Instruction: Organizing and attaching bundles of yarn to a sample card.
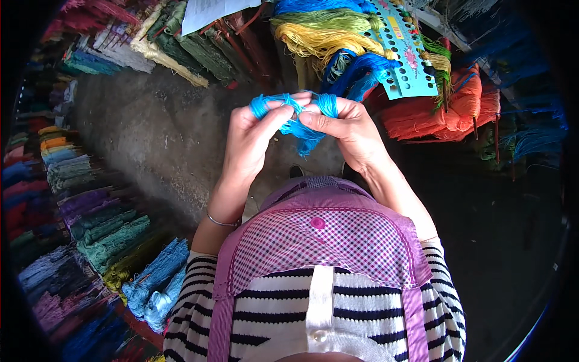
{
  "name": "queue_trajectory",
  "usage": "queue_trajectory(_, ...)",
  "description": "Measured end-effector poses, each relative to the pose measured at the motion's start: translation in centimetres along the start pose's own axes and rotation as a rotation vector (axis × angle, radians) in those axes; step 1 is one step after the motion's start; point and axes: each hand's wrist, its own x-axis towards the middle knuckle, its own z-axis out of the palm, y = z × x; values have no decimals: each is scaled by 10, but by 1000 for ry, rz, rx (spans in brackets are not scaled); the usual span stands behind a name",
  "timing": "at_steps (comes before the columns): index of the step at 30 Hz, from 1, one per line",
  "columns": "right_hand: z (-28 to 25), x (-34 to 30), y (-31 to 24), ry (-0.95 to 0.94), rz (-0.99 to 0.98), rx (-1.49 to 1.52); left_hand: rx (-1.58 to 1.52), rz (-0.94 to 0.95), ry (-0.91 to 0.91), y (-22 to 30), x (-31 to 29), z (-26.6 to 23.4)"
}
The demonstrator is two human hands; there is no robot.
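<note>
Bright blue embroidery thread (309,140) is looped around the fingers of both my hands, in front of my chest. My left hand (248,136) pinches it between thumb and fingers, with one loop wrapped over the index finger. Opposite it, my right hand (356,130) has its thumb pressed on the strands and another loop round its fingers. The two sets of fingertips almost meet, and a short tuft of thread hangs below them. The fingers partly hide how the strands run between the hands.
Just beyond my hands hang yellow skeins (322,42) and a turquoise card with holes (407,66). Orange-red thread bundles (443,114) lie at the right. Racks of coloured skeins (111,235) line the left side, beside a grey floor (139,127). White paper (217,11) lies at the top.
</note>
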Motion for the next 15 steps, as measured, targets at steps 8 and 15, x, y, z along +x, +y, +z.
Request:
queue_trajectory(8,-2,-3,-4,2,10,20,-14,-34,41,-2,2,-1)
queue_trajectory(15,-4,-3,-1,14,-28,60,-20,49,-2,-2,3,-1)
